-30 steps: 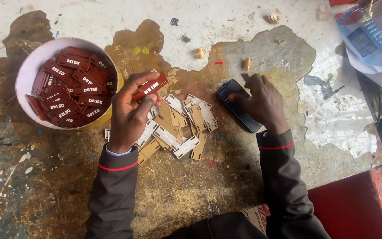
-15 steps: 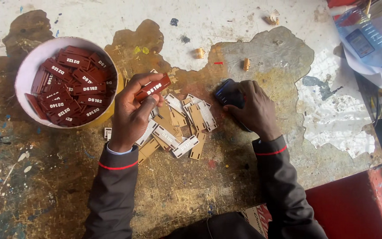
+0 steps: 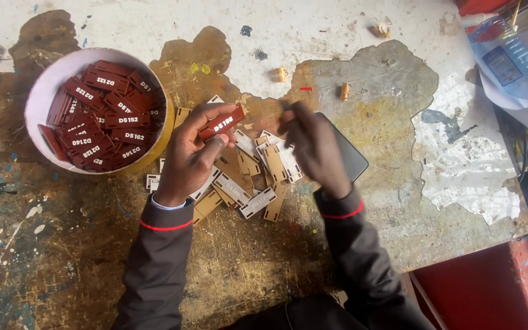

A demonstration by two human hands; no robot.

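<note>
pinching a dark red tag point(image 3: 222, 122) between thumb and fingertips, the left hand point(image 3: 194, 156) holds it at the centre of the frame with its lettered face turned up toward the camera, seemingly so the face can be looked over; the tag sits clear of the table, just above a loose heap of pale tags point(image 3: 245, 174) spread below and to the right of the hand. the right hand point(image 3: 316, 143) hangs just right of centre, blurred, its fingers curled loosely with the fingertips pointing toward the red tag; whether it grips anything cannot be told, though nothing shows between the fingers. under and behind that hand a flat dark phone point(image 3: 348, 156) lies on the table, partly covered by the wrist. in the upper left of the frame a round white bowl point(image 3: 47, 91) holds a pile of more dark red tags point(image 3: 105, 122), all of one kind, which suggests the red ones are kept apart from the unpainted pale ones on the worn table point(image 3: 264, 269). a plastic water bottle point(image 3: 508, 61) lies at the upper right edge, well apart from both hands.
</note>
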